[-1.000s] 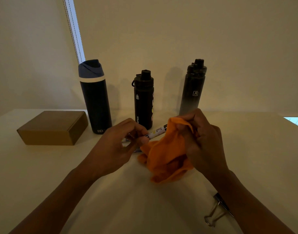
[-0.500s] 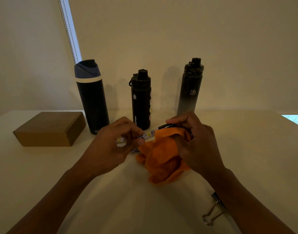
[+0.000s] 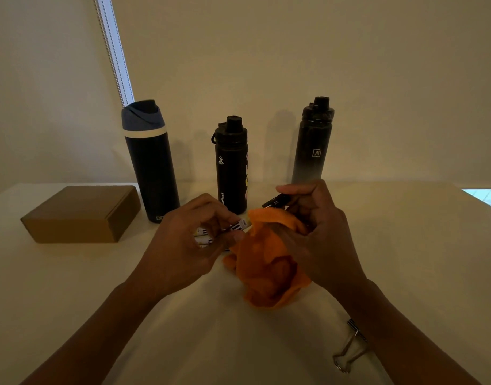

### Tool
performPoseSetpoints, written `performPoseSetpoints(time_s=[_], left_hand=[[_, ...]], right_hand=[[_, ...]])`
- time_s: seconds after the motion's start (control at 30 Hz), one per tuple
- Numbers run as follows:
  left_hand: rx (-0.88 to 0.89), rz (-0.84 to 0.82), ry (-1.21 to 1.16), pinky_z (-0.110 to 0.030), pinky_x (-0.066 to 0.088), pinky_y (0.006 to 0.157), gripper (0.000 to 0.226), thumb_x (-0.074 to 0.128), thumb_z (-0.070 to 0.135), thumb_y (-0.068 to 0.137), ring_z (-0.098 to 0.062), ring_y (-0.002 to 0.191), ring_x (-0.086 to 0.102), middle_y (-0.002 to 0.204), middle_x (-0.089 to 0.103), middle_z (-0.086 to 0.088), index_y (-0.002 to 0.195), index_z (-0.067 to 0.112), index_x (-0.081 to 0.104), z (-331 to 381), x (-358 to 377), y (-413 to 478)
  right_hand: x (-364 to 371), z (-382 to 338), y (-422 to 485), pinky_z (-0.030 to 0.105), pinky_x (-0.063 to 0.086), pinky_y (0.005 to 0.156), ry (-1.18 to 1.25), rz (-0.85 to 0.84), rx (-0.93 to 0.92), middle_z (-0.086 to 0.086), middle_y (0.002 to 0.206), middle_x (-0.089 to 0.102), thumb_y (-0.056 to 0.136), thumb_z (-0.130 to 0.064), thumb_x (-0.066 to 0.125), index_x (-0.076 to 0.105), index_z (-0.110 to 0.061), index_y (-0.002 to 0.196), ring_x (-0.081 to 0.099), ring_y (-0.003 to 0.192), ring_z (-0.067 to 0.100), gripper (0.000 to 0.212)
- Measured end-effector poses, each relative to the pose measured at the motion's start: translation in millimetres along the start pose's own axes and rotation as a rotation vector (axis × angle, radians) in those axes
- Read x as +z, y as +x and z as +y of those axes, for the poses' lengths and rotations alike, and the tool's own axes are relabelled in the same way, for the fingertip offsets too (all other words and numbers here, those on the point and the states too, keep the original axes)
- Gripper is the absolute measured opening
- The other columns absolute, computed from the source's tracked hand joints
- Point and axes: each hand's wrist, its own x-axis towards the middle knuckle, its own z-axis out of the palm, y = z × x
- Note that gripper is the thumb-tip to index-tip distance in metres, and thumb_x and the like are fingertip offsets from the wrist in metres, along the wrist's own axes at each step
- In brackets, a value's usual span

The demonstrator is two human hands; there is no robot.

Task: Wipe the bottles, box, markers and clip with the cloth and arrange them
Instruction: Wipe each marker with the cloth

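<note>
My left hand [image 3: 183, 245] pinches one end of a marker [image 3: 240, 225] with a white label. My right hand [image 3: 319, 237] holds the orange cloth [image 3: 266, 270] wrapped round the marker's middle, and the black cap end [image 3: 275, 202] sticks out past the cloth. More markers [image 3: 202, 240] lie on the table under my left hand, mostly hidden. Three dark bottles stand in a row at the back: one with a blue lid [image 3: 150, 162], a short black one [image 3: 232, 165], a tall black-to-grey one [image 3: 312, 145]. A brown box [image 3: 80, 215] sits at left. The binder clip [image 3: 350, 348] lies under my right forearm.
The white table [image 3: 100, 287] meets a plain wall behind the bottles. A window blind cord [image 3: 113, 51] hangs behind the left bottle. The table's right corner [image 3: 483, 198] shows at the far right.
My right hand has slid the cloth back along the marker toward my left hand, exposing the black cap end. The camera has tilted slightly.
</note>
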Motion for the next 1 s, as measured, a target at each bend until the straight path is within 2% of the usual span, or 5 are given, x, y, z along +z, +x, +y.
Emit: performPoseSetpoints(time_s=[0.27, 0.37, 0.63, 0.87, 1.0], left_hand=[[0.022, 0.035, 0.015, -0.011, 0.051, 0.083, 0.024, 0.070, 0.042, 0.083, -0.005, 0.095, 0.062, 0.101, 0.061, 0.016, 0.102, 0.029, 0.070, 5, -2, 1], [0.009, 0.027, 0.012, -0.005, 0.047, 0.081, 0.024, 0.070, 0.044, 0.083, -0.002, 0.096, 0.061, 0.100, 0.061, 0.017, 0.101, 0.029, 0.070, 8, 2, 0], [0.037, 0.062, 0.045, -0.003, 0.044, 0.082, 0.021, 0.069, 0.047, 0.083, 0.002, 0.095, 0.059, 0.096, 0.056, 0.024, 0.099, 0.035, 0.062, 5, 3, 0], [0.030, 0.041, 0.016, 0.001, 0.040, 0.086, 0.029, 0.061, 0.056, 0.081, 0.013, 0.098, 0.055, 0.098, 0.053, 0.026, 0.103, 0.036, 0.060, 3, 8, -2], [0.003, 0.025, 0.087, -0.004, 0.043, 0.087, 0.027, 0.081, 0.029, 0.080, 0.005, 0.099, 0.057, 0.101, 0.058, 0.019, 0.104, 0.030, 0.068, -6, 5, -1]], right_hand=[[-2, -2, -1, 0.012, 0.053, 0.068, -0.053, 0.098, -0.062, -0.009, 0.096, 0.070, 0.095, -0.020, 0.065, 0.053, -0.038, 0.107, 0.067, 0.086, 0.005, 0.025], [-2, -2, 0, 0.010, 0.050, 0.065, -0.022, 0.103, -0.030, -0.015, 0.091, 0.065, 0.097, -0.028, 0.057, 0.054, -0.029, 0.109, 0.066, 0.083, 0.002, 0.013], [0, -1, 0, 0.010, 0.052, 0.080, 0.064, -0.001, 0.032, -0.021, 0.104, 0.068, 0.082, -0.022, 0.081, 0.054, -0.026, 0.118, 0.067, 0.098, -0.004, 0.046], [-2, 0, 2, 0.008, 0.048, 0.063, -0.090, 0.105, 0.042, -0.009, 0.078, 0.062, 0.094, -0.044, 0.056, 0.052, -0.026, 0.103, 0.062, 0.078, 0.003, 0.021], [0, 5, 6, 0.009, 0.047, 0.059, -0.058, 0.150, 0.157, -0.007, 0.074, 0.059, 0.098, -0.045, 0.052, 0.051, -0.029, 0.106, 0.061, 0.075, 0.001, 0.018]])
